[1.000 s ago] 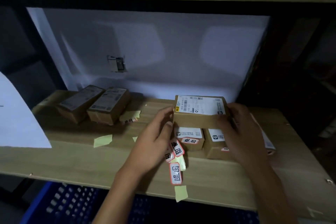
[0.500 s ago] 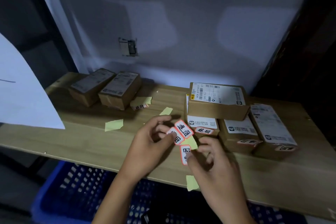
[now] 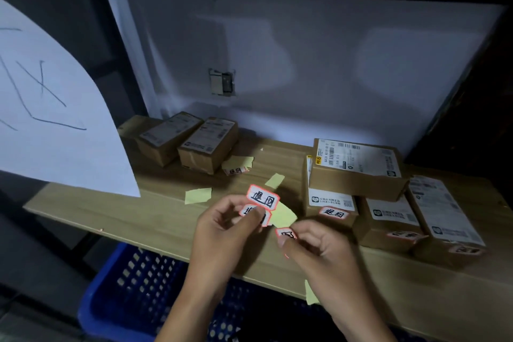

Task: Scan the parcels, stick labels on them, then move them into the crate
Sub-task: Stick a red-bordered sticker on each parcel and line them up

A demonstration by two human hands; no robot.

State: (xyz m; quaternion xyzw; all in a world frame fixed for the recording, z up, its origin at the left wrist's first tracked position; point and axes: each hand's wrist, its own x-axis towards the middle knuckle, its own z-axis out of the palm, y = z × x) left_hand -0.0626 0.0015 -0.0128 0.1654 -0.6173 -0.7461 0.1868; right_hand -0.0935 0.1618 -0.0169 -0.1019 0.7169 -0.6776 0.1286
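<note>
My left hand (image 3: 222,233) pinches a yellow backing strip (image 3: 281,215) carrying red-bordered white labels (image 3: 262,200). My right hand (image 3: 316,253) pinches one such label (image 3: 286,234) just right of the strip. Both hover over the wooden shelf (image 3: 138,216). A stack of cardboard parcels sits to the right: the top parcel (image 3: 358,169) lies across labelled parcels (image 3: 330,208), with two more parcels (image 3: 388,222) beside them. Two other parcels (image 3: 208,144) stand at the back left. A blue crate (image 3: 125,294) sits below the shelf's front edge.
Torn yellow backing scraps (image 3: 198,195) and a loose label (image 3: 236,171) lie on the shelf. A white paper sheet (image 3: 50,119) with drawn lines hangs at the left. A white board (image 3: 277,64) forms the back wall. Another yellow scrap (image 3: 311,293) hangs at the shelf's front edge.
My hands left the top parcel on the stack and came together in front over the shelf. My right hand has taken a label off the strip that my left hand holds.
</note>
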